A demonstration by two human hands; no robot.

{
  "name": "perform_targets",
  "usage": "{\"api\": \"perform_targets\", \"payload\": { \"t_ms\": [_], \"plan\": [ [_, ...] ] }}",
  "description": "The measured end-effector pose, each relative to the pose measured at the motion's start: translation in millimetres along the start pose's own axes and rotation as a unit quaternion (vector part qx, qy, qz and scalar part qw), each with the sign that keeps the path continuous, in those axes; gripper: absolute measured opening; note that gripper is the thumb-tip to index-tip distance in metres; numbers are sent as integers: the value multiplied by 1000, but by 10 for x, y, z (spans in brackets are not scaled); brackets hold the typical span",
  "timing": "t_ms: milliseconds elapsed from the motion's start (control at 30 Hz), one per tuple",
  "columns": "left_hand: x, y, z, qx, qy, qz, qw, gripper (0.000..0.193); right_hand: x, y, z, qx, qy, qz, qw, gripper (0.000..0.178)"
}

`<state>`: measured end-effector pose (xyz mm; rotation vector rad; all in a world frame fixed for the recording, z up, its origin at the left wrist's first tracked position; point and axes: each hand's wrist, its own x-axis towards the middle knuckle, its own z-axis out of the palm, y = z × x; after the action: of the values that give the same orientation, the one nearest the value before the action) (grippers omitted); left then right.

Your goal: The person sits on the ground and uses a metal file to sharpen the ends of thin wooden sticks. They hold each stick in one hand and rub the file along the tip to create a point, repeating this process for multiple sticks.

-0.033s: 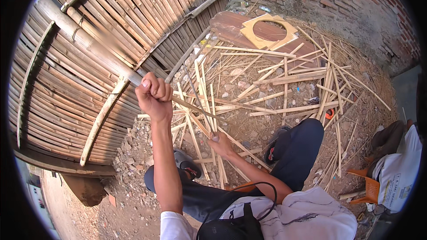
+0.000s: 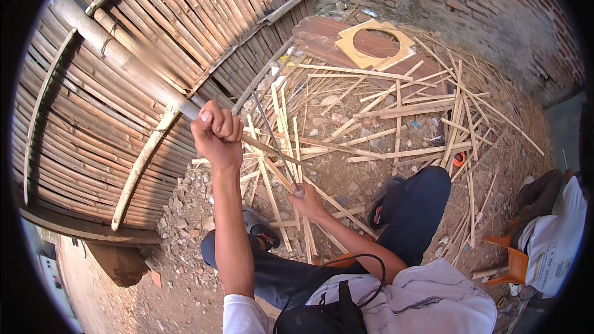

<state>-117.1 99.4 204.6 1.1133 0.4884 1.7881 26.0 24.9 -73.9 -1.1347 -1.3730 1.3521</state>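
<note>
My left hand [image 2: 216,130] is closed in a fist around a bamboo strip [image 2: 266,147], whose free end slants down to the right. Its other end is hidden by the fist, in front of the fence. Lower and to the right, my right hand [image 2: 308,203] grips the handle of a long, thin, dark-bladed knife [image 2: 267,122]. The blade points up and away and crosses the strip in the picture; whether they touch I cannot tell. Beyond my hands, many pale split bamboo strips [image 2: 408,110] lie crisscrossed on the ground.
A bamboo fence [image 2: 80,117] with a thick pole rises on the left, a brick wall [image 2: 476,0] at the back. A yellowish board with a round hole [image 2: 405,45] lies on a brown panel [image 2: 312,34]. An orange chair [image 2: 517,263] with white cloth stands at right; rubble covers the ground.
The knife has turned slightly in my right hand, and its blade now shows a bit broader and its tip a little lower. My left hand stays almost in place.
</note>
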Motion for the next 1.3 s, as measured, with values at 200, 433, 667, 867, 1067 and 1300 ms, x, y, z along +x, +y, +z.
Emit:
{"api": "perform_targets", "payload": {
  "t_ms": [200,433,667,867,1067,1300],
  "plan": [
    [-56,25,103,13,16,10,1000,39,-50,1425,-505,122,-3,423,898,17],
    [-222,79,5,14,-7,17,1000,39,-53,1432,-714,125,-43,419,898,19],
    [-384,651,52,508,185,90,836,39,-51,1574,-729,-102,-3,317,943,16],
    [-1006,639,1131,766,-54,215,604,39,-75,2263,-781,-147,50,266,951,21],
    [-1037,-886,359,921,-253,-111,274,41,-138,1913,-645,-225,-65,325,916,43],
    [-1010,-1231,-864,662,-267,-608,347,45,-160,1964,-694,-229,13,239,943,25]
  ]
}}
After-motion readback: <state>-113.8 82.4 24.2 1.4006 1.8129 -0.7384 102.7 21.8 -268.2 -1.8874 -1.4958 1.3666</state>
